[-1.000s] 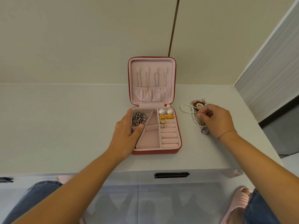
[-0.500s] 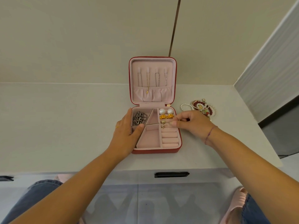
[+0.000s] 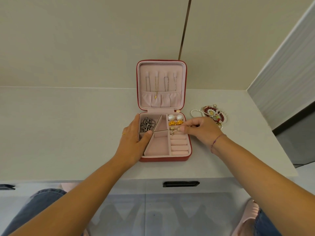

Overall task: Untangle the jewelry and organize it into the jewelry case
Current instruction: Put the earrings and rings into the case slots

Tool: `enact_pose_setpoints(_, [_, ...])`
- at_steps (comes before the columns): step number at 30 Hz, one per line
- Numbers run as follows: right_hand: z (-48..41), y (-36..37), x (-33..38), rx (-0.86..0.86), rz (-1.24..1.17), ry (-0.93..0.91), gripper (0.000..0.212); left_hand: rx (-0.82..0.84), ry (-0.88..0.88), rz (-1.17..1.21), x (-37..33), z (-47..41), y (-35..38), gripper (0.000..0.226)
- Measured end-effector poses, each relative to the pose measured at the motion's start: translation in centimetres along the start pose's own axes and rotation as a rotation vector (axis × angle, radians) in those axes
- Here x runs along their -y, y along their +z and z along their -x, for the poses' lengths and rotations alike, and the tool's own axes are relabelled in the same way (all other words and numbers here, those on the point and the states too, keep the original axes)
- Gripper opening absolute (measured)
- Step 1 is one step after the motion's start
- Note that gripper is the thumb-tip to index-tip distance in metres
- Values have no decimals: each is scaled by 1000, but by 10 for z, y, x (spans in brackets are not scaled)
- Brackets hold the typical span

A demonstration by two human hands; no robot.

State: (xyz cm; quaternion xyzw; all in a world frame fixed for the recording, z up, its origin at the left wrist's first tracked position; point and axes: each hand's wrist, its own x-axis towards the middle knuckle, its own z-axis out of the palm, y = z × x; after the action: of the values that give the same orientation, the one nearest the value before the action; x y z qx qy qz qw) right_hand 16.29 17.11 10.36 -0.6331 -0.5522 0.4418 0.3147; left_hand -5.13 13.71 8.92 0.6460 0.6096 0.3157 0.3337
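Hidden: tangled pile [image 3: 213, 114] on desk [image 3: 68, 125], partly behind right hand [image 3: 202, 132].
Right hand: fingertips pinched over the ring rolls; contents indiscernible.
Left hand [image 3: 134, 138]: flat, steadying jewelry case [image 3: 163, 158].
Count: two pearl earrings [image 3: 175, 117], two gold earrings [image 3: 175, 123].

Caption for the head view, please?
Left hand steadies the open jewelry case; right hand pinches a small piece at its ring rolls, tangled beads alongside.
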Motion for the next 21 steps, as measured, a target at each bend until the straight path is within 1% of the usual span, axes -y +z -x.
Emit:
enact_pose_setpoints(6, [-1,8,-6,-94,10,-84,3,-1,-1,9,-2,1,0,54])
enact_pose_setpoints(9, [0,11,-9,-145,31,-139,4,3,-3,12,-2,1,0,55])
enact_pose_setpoints(17, [0,15,-13,-161,28,-143,2,-2,3,-8,1,0,0,55])
enact_pose_setpoints(21, [0,9,-13,-173,-47,-121,4,-6,19,-3,1,0,0,49])
